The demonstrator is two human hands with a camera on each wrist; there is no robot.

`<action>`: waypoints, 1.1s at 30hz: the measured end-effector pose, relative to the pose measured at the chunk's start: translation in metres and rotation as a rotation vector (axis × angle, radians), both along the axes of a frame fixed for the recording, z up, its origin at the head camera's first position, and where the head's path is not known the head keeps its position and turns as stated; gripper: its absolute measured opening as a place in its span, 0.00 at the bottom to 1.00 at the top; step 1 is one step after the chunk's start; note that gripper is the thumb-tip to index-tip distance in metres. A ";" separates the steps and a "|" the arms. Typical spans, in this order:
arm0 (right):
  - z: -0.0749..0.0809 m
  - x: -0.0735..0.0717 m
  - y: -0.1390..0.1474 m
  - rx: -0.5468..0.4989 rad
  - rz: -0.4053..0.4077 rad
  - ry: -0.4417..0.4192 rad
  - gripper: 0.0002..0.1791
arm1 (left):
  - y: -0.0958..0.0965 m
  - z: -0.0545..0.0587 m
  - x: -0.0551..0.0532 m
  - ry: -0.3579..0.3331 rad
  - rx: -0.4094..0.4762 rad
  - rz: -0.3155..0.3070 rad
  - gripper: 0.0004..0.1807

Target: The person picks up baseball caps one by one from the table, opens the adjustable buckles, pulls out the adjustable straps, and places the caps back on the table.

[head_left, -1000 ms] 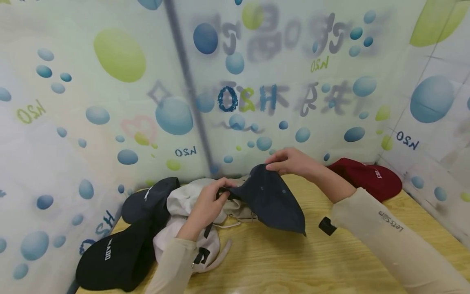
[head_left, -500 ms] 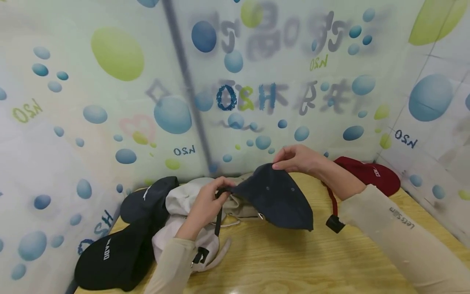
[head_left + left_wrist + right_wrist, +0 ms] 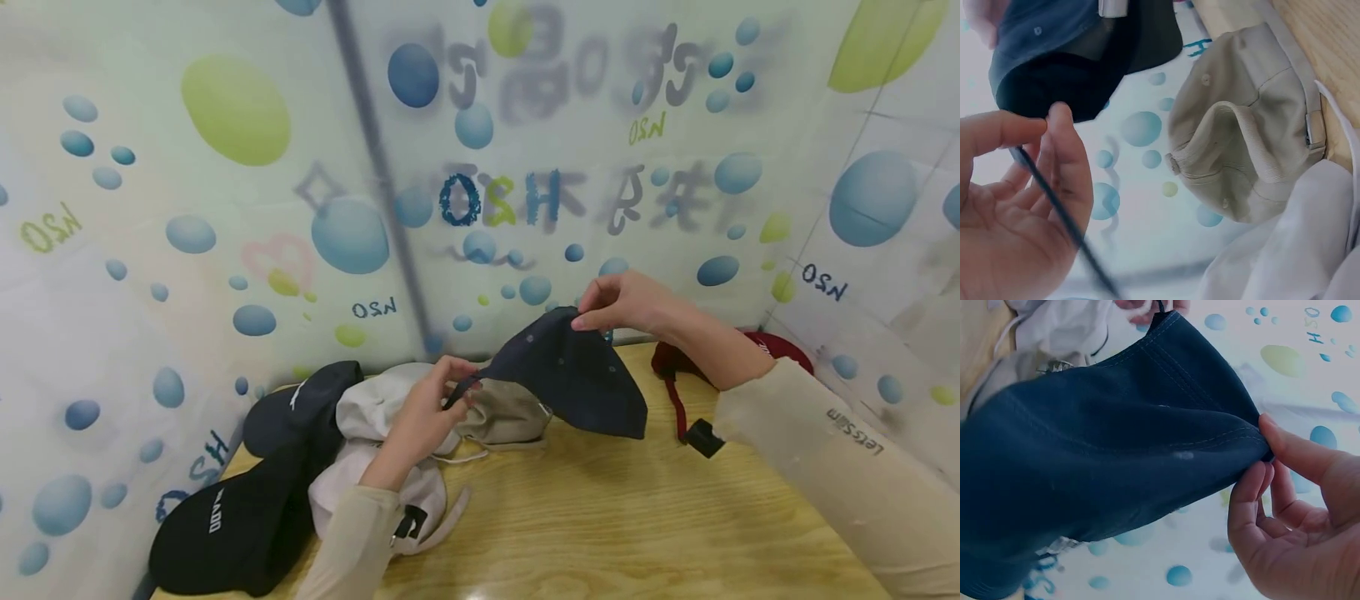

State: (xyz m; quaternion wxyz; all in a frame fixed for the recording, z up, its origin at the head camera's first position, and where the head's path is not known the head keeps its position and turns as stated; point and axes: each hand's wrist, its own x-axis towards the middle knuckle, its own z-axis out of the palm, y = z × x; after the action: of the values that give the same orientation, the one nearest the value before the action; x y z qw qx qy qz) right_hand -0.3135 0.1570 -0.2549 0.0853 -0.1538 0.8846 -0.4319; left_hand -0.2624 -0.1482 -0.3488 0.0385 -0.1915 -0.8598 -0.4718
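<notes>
A dark navy baseball cap (image 3: 577,383) is held up off the table between both hands, its crown sagging into folds. My left hand (image 3: 427,408) pinches the thin strap end of this cap at the left. In the left wrist view the strap (image 3: 1066,219) runs down across the palm of that hand. With thumb and fingertips, my right hand (image 3: 633,304) pinches the cap's upper edge, stretched to a point in the right wrist view. Below and behind the cap lies a beige cap (image 3: 510,417), seen hollow side out in the left wrist view.
Left of the hands are a white cap (image 3: 378,404), a pale pink cap (image 3: 423,492), a navy cap (image 3: 300,408) with a white mark and a black cap (image 3: 225,533). A red cap (image 3: 667,362) sits behind the right forearm. A bubble-printed sheet (image 3: 525,250) hangs behind the wooden table (image 3: 570,525).
My right hand has moved up and to the right, drawing the navy cap with it and uncovering more of the beige cap. The left hand stays nearly in place.
</notes>
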 end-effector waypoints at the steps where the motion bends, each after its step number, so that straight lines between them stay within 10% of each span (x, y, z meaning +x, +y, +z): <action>1: 0.003 0.000 0.002 0.017 -0.007 0.013 0.13 | 0.000 -0.001 0.000 -0.017 0.006 -0.010 0.19; 12: 0.033 0.008 0.035 0.116 -0.060 0.047 0.14 | -0.004 -0.005 -0.001 -0.063 -0.087 -0.048 0.17; 33: 0.039 0.020 0.108 0.235 -0.167 0.103 0.14 | -0.009 -0.012 -0.001 -0.114 -0.173 -0.176 0.11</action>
State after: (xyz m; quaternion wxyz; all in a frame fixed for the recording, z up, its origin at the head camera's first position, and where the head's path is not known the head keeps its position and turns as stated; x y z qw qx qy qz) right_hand -0.2934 0.2649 -0.2161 0.0210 -0.0907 0.9420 -0.3224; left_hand -0.2636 -0.1571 -0.3611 -0.0687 -0.2415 -0.8779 -0.4078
